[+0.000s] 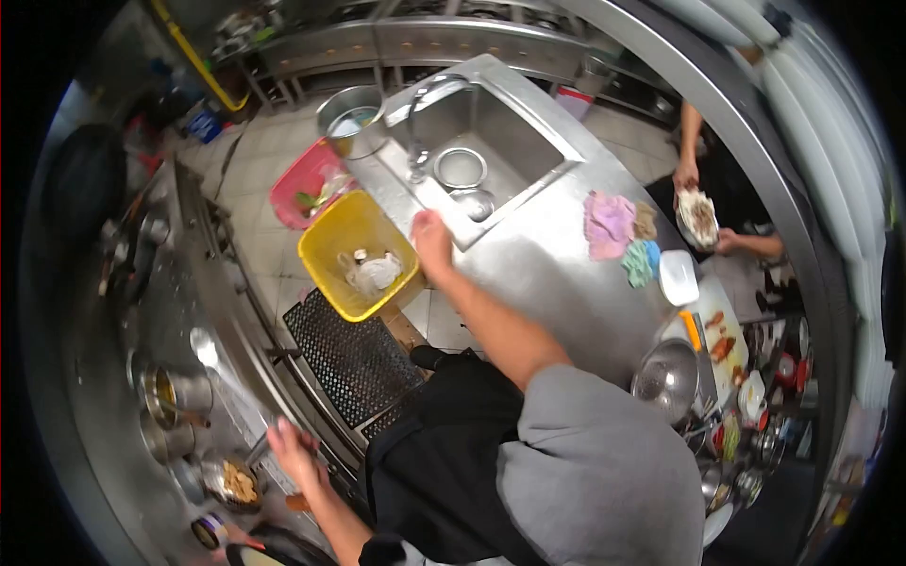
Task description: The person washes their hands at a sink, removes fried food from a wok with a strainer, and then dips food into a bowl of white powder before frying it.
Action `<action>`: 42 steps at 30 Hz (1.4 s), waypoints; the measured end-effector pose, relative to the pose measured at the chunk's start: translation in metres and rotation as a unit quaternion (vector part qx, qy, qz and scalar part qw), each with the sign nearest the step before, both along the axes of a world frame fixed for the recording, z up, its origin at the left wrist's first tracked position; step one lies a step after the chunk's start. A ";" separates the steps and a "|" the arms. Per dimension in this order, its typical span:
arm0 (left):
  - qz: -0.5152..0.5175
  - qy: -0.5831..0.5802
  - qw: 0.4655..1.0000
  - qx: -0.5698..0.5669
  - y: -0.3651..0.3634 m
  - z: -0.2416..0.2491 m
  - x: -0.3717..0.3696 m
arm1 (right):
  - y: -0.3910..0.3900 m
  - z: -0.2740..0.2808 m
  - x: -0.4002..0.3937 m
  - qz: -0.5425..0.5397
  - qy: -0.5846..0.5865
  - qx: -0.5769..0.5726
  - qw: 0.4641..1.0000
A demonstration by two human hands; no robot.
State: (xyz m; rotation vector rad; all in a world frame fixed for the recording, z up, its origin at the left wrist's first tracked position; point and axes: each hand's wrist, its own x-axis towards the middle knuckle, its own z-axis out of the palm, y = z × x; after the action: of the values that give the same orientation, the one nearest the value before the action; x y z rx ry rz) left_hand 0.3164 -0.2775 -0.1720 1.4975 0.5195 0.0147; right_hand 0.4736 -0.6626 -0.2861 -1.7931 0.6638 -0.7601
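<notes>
Blurred by motion, my left hand (294, 455) is over the steel counter (236, 401) at the lower left; its finger posture is unclear. My right hand (432, 247) is beside the sink's near corner, next to the right rim of a yellow bin (326, 226). Its fingers are smeared and partly hidden, so I cannot tell if they touch the bin. Inside the bin lies a crumpled whitish bag (377, 272). The steel sink (514, 141) has a curved faucet (414, 118) and a round strainer (461, 169).
Beside the yellow bin are a pink bin (288, 193) and a metal pot (354, 108). Pink (609, 224) and teal cloths (639, 264) lie on the sink counter near a colander (666, 380). At the right, another person's hands (687, 174) hold a white dish (698, 220).
</notes>
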 end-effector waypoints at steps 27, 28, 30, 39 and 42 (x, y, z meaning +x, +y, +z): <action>0.091 -0.047 0.975 -0.195 -0.040 0.018 0.226 | 0.234 0.112 -0.004 0.484 0.074 0.368 0.791; 0.088 -0.076 0.979 -0.165 -0.025 0.009 0.230 | 0.250 0.123 0.002 0.486 0.078 0.367 0.789; 0.089 -0.089 0.984 -0.126 0.004 0.021 0.215 | 0.280 0.135 0.017 0.541 0.093 0.370 0.749; 0.117 -0.091 0.983 -0.104 0.164 0.077 0.143 | 0.461 0.158 0.054 0.713 0.170 0.422 0.534; 0.274 -0.178 0.939 0.107 0.213 0.028 0.114 | 0.550 0.159 0.044 0.745 0.182 0.338 0.545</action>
State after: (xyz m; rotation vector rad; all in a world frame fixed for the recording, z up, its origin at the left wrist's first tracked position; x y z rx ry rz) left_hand 0.4304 -0.0644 -0.1444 1.4706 0.6368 0.7868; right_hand 0.5177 -0.1123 -0.1266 -1.0970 -0.4534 0.9758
